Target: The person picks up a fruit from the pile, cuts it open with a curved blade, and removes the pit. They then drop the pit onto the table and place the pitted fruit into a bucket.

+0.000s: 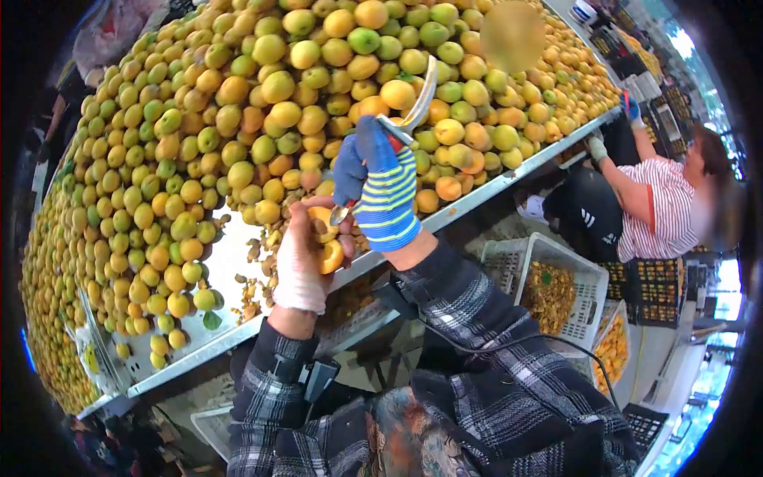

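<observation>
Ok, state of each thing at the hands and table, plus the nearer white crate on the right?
Left hand: closed around cut fruit
Right hand: gloved, gripping curved blade
Cut fruit: opened, orange flesh showing
Curved blade: bare, projecting from fist
Fruit pile: heaped, green to orange
Table: mostly covered, bare patch
White crate: open-topped, partly filled

We see fruit (278,86) heaped on the tabletop (225,266) across the upper and left frame. At centre, our left hand (299,258) holds split fruit (331,257); our right hand (385,187), holding a tool (426,94), lies just right. A crate (588,306) stands lower right, a co-worker (648,203) above it.
</observation>
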`<act>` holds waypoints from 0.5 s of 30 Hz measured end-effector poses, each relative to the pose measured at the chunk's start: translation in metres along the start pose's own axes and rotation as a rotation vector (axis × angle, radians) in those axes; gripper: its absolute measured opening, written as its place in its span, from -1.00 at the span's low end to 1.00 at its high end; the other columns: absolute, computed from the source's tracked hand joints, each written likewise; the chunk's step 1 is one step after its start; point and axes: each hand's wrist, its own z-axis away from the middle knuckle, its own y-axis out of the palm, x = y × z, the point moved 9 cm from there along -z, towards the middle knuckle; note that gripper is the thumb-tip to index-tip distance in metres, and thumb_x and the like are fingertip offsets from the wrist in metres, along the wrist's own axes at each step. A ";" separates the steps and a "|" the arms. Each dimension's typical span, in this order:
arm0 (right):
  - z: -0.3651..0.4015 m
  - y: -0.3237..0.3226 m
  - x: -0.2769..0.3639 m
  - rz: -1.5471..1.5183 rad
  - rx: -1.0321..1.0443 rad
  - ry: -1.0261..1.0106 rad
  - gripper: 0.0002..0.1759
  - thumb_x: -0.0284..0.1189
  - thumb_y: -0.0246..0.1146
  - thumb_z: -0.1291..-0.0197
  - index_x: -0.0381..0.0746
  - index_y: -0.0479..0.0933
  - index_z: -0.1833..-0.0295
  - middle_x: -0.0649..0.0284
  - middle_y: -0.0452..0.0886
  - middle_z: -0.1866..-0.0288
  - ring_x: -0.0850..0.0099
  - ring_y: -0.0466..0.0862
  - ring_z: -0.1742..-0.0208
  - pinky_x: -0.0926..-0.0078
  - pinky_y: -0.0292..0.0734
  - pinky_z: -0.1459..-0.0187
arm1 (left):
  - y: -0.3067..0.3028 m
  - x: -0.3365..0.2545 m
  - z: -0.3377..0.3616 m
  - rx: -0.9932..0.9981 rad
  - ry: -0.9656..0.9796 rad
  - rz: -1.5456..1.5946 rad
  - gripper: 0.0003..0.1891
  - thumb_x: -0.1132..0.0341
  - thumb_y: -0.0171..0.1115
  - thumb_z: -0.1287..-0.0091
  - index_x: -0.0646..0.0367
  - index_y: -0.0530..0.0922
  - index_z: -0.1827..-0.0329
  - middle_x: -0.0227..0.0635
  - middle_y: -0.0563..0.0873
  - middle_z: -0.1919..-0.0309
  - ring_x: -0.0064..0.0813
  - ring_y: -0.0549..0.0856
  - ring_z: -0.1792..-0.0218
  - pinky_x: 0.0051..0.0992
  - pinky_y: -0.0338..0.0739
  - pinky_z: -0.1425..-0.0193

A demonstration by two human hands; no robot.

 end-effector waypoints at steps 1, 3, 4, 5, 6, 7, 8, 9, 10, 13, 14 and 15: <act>-0.004 -0.003 -0.003 0.045 0.019 -0.024 -0.68 -0.25 0.21 -0.32 -0.04 0.35 0.49 0.55 0.31 0.67 0.74 0.26 0.70 0.67 0.09 0.68 | -0.007 0.007 -0.003 0.021 -0.032 0.016 -0.47 -0.20 -0.21 -0.46 0.11 0.42 0.01 -0.26 0.61 0.40 -0.43 0.58 0.58 -0.51 0.40 0.63; -0.005 -0.004 -0.010 0.096 0.041 -0.039 -0.71 -0.26 0.21 -0.31 -0.07 0.39 0.47 0.54 0.37 0.65 0.74 0.32 0.66 0.68 0.16 0.65 | -0.012 0.010 -0.001 -0.011 -0.082 0.001 -0.48 -0.20 -0.22 -0.47 0.10 0.42 0.02 -0.27 0.60 0.45 -0.44 0.58 0.60 -0.51 0.39 0.65; -0.004 -0.008 -0.008 0.228 -0.009 -0.091 -0.76 -0.29 0.22 -0.31 -0.12 0.45 0.41 0.51 0.44 0.60 0.73 0.40 0.60 0.68 0.26 0.58 | -0.011 0.012 0.000 -0.023 -0.112 0.002 -0.49 -0.19 -0.22 -0.47 0.11 0.42 0.03 -0.28 0.60 0.47 -0.44 0.57 0.62 -0.52 0.38 0.66; -0.002 -0.007 -0.004 0.363 -0.057 -0.146 -0.81 -0.32 0.22 -0.30 -0.17 0.51 0.35 0.48 0.52 0.55 0.72 0.47 0.53 0.68 0.35 0.52 | -0.013 0.013 -0.001 -0.028 -0.109 0.009 -0.49 -0.19 -0.22 -0.47 0.11 0.42 0.03 -0.28 0.60 0.47 -0.44 0.57 0.62 -0.52 0.38 0.66; 0.005 0.002 0.003 0.369 -0.018 -0.234 -0.84 -0.37 0.23 -0.28 -0.24 0.57 0.25 0.44 0.60 0.47 0.68 0.55 0.45 0.65 0.46 0.43 | -0.019 0.014 -0.003 -0.067 -0.101 -0.021 -0.52 -0.17 -0.15 -0.46 0.09 0.41 0.01 -0.28 0.62 0.47 -0.40 0.60 0.62 -0.50 0.42 0.65; 0.007 0.006 0.003 0.326 -0.011 -0.254 -0.84 -0.37 0.23 -0.27 -0.24 0.57 0.25 0.44 0.60 0.46 0.67 0.56 0.45 0.66 0.46 0.44 | -0.025 0.014 -0.003 -0.107 -0.094 -0.051 -0.54 -0.16 -0.09 -0.45 0.06 0.41 -0.02 -0.29 0.63 0.47 -0.36 0.62 0.63 -0.47 0.45 0.64; 0.010 0.008 0.003 0.282 -0.005 -0.274 -0.84 -0.37 0.24 -0.26 -0.25 0.57 0.25 0.45 0.61 0.45 0.67 0.56 0.46 0.66 0.46 0.44 | -0.027 0.014 -0.003 -0.114 -0.092 -0.048 -0.54 -0.16 -0.09 -0.45 0.06 0.41 -0.02 -0.29 0.63 0.47 -0.36 0.62 0.63 -0.47 0.45 0.64; 0.013 0.012 0.004 0.257 0.021 -0.310 -0.84 -0.38 0.25 -0.26 -0.26 0.56 0.26 0.43 0.60 0.46 0.66 0.55 0.45 0.65 0.44 0.45 | -0.024 0.011 -0.002 -0.095 -0.060 -0.029 -0.56 -0.13 -0.07 -0.45 0.07 0.41 -0.02 -0.30 0.64 0.46 -0.37 0.62 0.62 -0.47 0.47 0.62; 0.011 0.010 0.003 0.256 0.021 -0.303 -0.84 -0.38 0.25 -0.26 -0.26 0.56 0.26 0.43 0.60 0.46 0.66 0.55 0.45 0.65 0.44 0.45 | -0.020 0.008 -0.002 -0.075 -0.028 -0.010 -0.59 -0.10 -0.04 -0.46 0.08 0.41 -0.02 -0.31 0.64 0.44 -0.39 0.63 0.62 -0.48 0.49 0.61; 0.011 0.009 0.016 0.456 -0.042 -0.346 -0.83 -0.38 0.25 -0.25 -0.27 0.54 0.31 0.42 0.54 0.53 0.69 0.47 0.51 0.62 0.35 0.50 | -0.007 -0.003 0.001 -0.128 0.029 -0.014 -0.60 -0.04 -0.04 -0.47 0.16 0.45 0.05 -0.30 0.63 0.44 -0.44 0.63 0.58 -0.52 0.51 0.57; 0.009 0.007 0.012 0.455 -0.044 -0.342 -0.83 -0.38 0.25 -0.25 -0.27 0.54 0.31 0.42 0.54 0.53 0.69 0.47 0.51 0.62 0.35 0.50 | -0.011 -0.004 0.002 -0.179 0.042 -0.051 -0.59 -0.02 -0.07 -0.49 0.20 0.46 0.06 -0.28 0.62 0.45 -0.46 0.61 0.56 -0.53 0.51 0.56; 0.008 0.005 0.013 0.468 -0.048 -0.421 -0.83 -0.38 0.26 -0.24 -0.26 0.53 0.34 0.44 0.53 0.55 0.68 0.45 0.53 0.61 0.35 0.51 | -0.012 -0.003 0.001 -0.183 0.039 -0.052 -0.59 -0.02 -0.07 -0.49 0.20 0.46 0.06 -0.28 0.62 0.45 -0.46 0.61 0.56 -0.53 0.51 0.56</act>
